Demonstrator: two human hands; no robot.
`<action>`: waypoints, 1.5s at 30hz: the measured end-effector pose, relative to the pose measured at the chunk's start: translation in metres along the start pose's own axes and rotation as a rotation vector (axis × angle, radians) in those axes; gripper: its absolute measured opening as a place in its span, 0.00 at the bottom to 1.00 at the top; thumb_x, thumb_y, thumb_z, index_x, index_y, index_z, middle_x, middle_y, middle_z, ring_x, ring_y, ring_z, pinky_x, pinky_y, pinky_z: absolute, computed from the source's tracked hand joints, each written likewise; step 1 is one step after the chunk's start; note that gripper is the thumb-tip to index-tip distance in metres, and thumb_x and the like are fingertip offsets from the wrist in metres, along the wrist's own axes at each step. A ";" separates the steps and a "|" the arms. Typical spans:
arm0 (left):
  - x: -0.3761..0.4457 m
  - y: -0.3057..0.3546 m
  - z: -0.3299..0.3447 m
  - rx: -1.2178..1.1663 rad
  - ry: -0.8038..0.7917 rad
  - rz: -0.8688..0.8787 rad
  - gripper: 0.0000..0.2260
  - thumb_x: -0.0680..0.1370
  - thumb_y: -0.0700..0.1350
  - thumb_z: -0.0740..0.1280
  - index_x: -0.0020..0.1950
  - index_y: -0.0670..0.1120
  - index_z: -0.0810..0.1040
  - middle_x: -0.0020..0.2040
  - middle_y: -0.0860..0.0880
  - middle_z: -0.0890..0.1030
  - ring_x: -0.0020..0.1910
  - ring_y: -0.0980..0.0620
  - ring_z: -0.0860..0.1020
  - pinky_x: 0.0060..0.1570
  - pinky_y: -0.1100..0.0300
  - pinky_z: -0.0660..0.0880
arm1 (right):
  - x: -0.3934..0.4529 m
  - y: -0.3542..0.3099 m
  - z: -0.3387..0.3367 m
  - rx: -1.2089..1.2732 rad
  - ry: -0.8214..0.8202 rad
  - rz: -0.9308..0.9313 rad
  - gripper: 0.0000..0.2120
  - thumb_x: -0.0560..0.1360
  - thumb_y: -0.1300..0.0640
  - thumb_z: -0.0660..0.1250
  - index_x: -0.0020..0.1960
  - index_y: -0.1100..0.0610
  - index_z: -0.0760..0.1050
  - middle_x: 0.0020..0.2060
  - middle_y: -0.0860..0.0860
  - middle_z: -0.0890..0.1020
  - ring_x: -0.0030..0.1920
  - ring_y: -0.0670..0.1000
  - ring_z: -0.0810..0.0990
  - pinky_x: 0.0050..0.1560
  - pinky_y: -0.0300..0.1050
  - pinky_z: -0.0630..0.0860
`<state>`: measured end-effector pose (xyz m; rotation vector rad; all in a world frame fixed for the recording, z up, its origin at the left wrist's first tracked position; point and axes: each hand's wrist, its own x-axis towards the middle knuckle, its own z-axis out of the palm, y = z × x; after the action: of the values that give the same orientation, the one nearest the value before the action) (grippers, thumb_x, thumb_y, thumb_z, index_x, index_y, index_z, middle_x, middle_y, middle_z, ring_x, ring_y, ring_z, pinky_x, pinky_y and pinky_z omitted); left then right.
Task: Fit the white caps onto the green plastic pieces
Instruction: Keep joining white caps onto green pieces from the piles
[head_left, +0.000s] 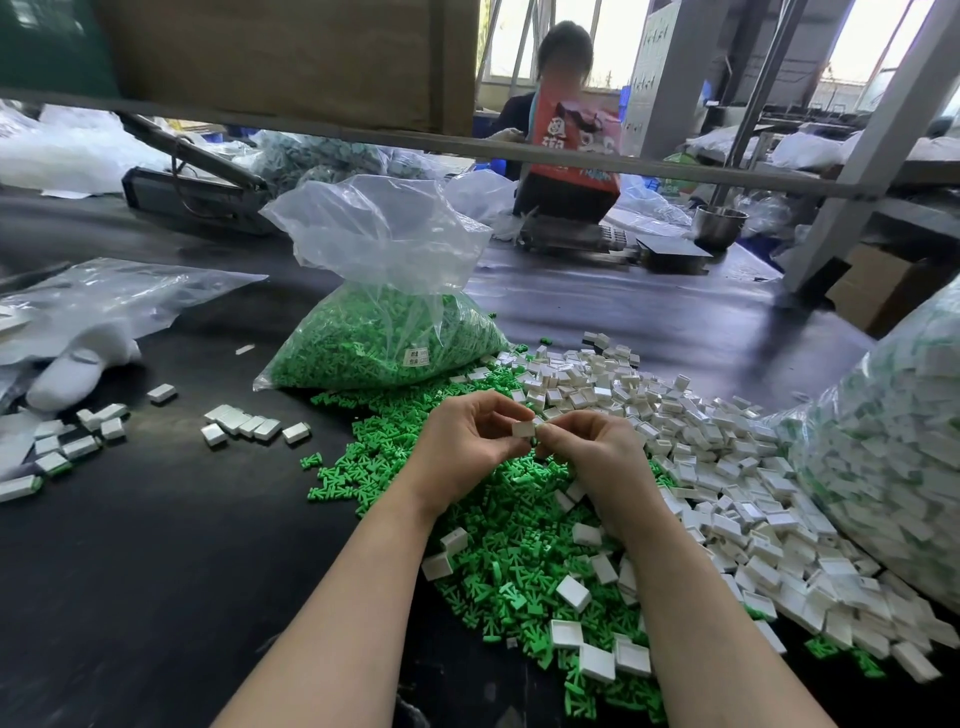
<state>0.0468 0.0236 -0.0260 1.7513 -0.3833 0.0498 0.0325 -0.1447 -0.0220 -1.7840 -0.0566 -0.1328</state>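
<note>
A workshop with tall windows at the back and a wide dark counter fills the view, with a grey rail crossing above it and another person seated at the far side behind a red bag. On the counter stands a clear plastic bag, its mouth open and crumpled upward, packed with green plastic pieces and bearing a small label. At the right edge bulges a second clear bag stuffed with white-and-green parts. A flat plastic bag lies at far left, beside something white and cloth-like; I cannot tell what it is. A steel bowl sits far back on the right; its contents are hidden. Loose green plastic pieces spread in a heap under and around the forearms, and loose white caps form a broad heap just to its right, some scattered over the green. To the left lie small groups of white parts showing green at their edges. Above the green heap, the left hand pinches one white cap between thumb and curled fingers, and the right hand, fingers curled, pinches something small at the cap's right side, its tips touching the cap; what it grips is too hidden to name.
</note>
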 end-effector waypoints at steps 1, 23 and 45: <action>0.000 0.001 0.000 -0.013 0.007 -0.001 0.12 0.70 0.35 0.76 0.50 0.46 0.84 0.41 0.48 0.86 0.42 0.51 0.85 0.45 0.60 0.81 | 0.000 0.000 0.000 0.005 -0.003 0.000 0.06 0.75 0.61 0.72 0.39 0.60 0.82 0.33 0.55 0.84 0.33 0.47 0.80 0.36 0.34 0.76; 0.000 0.006 0.009 -0.314 0.114 -0.053 0.08 0.74 0.30 0.71 0.44 0.43 0.84 0.39 0.46 0.86 0.38 0.50 0.85 0.40 0.63 0.80 | -0.003 -0.002 0.006 0.221 0.041 -0.009 0.06 0.74 0.64 0.71 0.39 0.58 0.83 0.37 0.58 0.85 0.40 0.54 0.83 0.48 0.46 0.80; 0.001 0.003 0.006 -0.245 0.101 -0.044 0.09 0.75 0.34 0.71 0.55 0.41 0.82 0.42 0.45 0.86 0.42 0.49 0.85 0.42 0.62 0.80 | 0.000 0.003 0.005 0.230 0.004 -0.055 0.04 0.74 0.64 0.72 0.41 0.59 0.82 0.38 0.57 0.85 0.41 0.54 0.84 0.46 0.43 0.80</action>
<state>0.0463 0.0173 -0.0244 1.5077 -0.2650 0.0573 0.0329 -0.1407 -0.0255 -1.5532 -0.1134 -0.1625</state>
